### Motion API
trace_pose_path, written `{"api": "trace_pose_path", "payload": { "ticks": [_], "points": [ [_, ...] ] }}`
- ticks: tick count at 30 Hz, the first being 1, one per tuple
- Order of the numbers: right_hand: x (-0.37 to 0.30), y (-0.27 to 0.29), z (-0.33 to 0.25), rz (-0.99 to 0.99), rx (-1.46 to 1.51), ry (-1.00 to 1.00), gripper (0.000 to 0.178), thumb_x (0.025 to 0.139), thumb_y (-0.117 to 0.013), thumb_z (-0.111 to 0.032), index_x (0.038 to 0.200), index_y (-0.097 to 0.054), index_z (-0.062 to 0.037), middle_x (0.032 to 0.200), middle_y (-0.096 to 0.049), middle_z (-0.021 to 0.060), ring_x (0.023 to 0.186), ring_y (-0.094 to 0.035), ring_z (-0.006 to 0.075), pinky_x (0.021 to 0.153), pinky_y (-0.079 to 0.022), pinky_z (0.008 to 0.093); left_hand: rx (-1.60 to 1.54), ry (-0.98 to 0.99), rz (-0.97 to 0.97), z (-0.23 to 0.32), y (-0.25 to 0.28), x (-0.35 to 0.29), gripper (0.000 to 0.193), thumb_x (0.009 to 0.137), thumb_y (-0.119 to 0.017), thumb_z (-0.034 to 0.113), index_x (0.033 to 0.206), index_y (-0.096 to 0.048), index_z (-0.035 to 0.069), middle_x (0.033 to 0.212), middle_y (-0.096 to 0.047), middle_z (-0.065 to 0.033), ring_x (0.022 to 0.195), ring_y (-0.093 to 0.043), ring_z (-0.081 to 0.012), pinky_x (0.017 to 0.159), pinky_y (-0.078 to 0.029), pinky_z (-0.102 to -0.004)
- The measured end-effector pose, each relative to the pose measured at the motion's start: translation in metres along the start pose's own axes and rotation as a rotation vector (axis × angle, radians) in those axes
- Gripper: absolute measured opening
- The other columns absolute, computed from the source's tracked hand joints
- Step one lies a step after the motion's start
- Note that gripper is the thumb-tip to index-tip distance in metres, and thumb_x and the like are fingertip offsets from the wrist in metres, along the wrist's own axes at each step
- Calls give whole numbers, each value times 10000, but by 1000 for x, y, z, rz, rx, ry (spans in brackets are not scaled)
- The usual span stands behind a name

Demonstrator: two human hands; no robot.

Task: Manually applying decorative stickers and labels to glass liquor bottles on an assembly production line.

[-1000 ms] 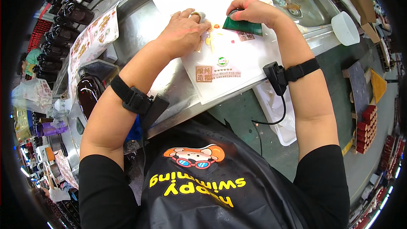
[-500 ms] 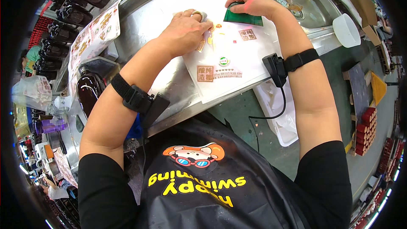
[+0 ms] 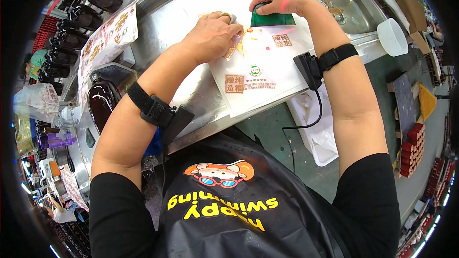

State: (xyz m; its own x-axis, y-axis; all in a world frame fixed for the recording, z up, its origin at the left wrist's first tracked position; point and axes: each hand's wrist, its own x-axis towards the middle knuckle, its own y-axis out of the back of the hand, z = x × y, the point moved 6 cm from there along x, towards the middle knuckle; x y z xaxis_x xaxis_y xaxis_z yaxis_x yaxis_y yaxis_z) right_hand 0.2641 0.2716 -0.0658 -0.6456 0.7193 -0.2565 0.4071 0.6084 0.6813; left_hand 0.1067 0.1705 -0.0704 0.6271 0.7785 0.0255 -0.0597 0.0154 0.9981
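A white sheet of printed label film (image 3: 291, 67) lies over the metal worktop, with gold, red, brown and green marks on it. My right hand (image 3: 279, 1) grips a green flat scraper (image 3: 273, 20) from above, its straight edge down against the sheet. To its left, my left hand (image 3: 213, 36) lies on the sheet with curled fingers, close to some gold lettering. A pale cover or scrap (image 3: 228, 17) shows at one of its fingers; what the fingertips hold, if anything, is hidden.
A metal sink (image 3: 356, 7) with label scraps inside is at the upper right, beside a white tub (image 3: 392, 37). Dark bottles (image 3: 103, 100) and another printed sheet (image 3: 109, 40) are on the left. Below the bench edge sits a white tray (image 3: 318, 134).
The scraper has shifted slightly up and left with my right hand. My left hand stays nearly in place, and its hold looks the same.
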Motion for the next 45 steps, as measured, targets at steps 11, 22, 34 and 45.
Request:
{"api": "trace_pose_path", "payload": {
  "ticks": [11, 22, 34, 45],
  "points": [
    [16, -3, 4, -75, -10, -9, 233, 889, -689, -197, 1112, -738, -151, 1023, -689, -16, 942, -603, 123, 875, -491, 295, 18, -77, 160, 2, 2, -3, 322, 896, -584, 113, 1210, -657, 99, 960, -647, -115, 975, -584, -287, 892, -458, -390],
    [-29, 20, -1, 167, 8, -19, 255, 901, -679, -220, 1137, -711, -127, 945, -672, 3, 883, -591, 103, 820, -484, 271, -62, -49, 73, 9, 5, 8, 390, 938, -594, 285, 1276, -640, 96, 1062, -634, -206, 1053, -567, -354, 949, -441, -444],
    [-181, -42, -46, 772, -89, 247, 271, 902, -536, 67, 1138, -652, 1, 1267, -633, 183, 1138, -630, 280, 981, -487, 338, -231, -176, 149, 30, 11, -3, 315, 897, -689, 223, 1200, -720, 143, 858, -574, -142, 1011, -556, -337, 965, -441, -416],
    [-173, -78, -68, 774, -405, 141, 344, 800, -665, -6, 1143, -683, -21, 1404, -533, 193, 1318, -482, 377, 1019, -460, 444, -354, -289, 244, 41, 23, -8, 159, 836, -718, 166, 987, -715, 116, 963, -632, -126, 1126, -572, -351, 1002, -451, -425]
  ]
}}
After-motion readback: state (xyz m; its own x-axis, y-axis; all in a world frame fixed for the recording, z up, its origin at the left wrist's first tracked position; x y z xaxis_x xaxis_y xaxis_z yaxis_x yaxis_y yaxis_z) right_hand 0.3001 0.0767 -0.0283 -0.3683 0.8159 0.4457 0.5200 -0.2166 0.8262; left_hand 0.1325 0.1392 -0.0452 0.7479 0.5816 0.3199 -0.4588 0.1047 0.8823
